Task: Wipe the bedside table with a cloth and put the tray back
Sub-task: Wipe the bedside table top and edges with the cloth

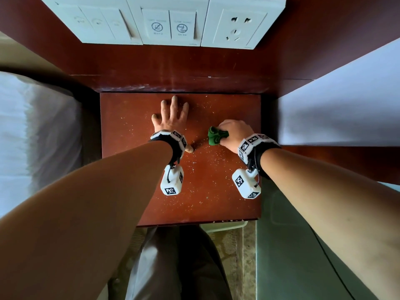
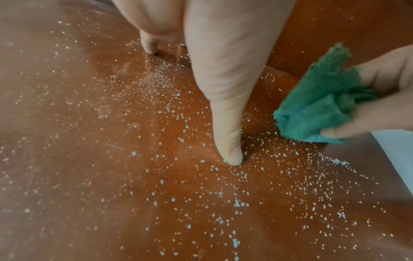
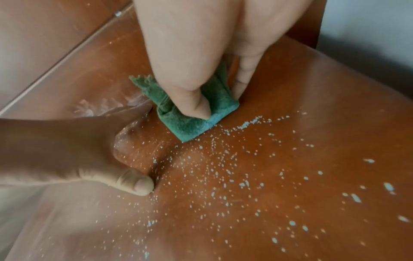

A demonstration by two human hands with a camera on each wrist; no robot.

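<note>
The reddish-brown bedside table (image 1: 129, 169) is speckled with small white crumbs (image 1: 207, 169) over most of its top. My right hand (image 1: 232, 133) grips a bunched green cloth (image 1: 216, 136) and holds it against the tabletop right of centre. In the right wrist view the thumb and fingers pinch the green cloth (image 3: 194, 121) against the wood. My left hand (image 1: 171, 118) lies flat on the table with fingers spread, its thumb (image 2: 230, 141) touching the surface a short way left of the cloth (image 2: 321, 109). A pale tray edge (image 1: 225, 226) shows below the table's front edge.
A wooden panel with white switch plates and a socket (image 1: 236, 24) rises behind the table. White bedding (image 1: 32, 131) lies to the left and a white bed surface (image 1: 346, 109) to the right. My legs (image 1: 179, 267) stand in front of the table.
</note>
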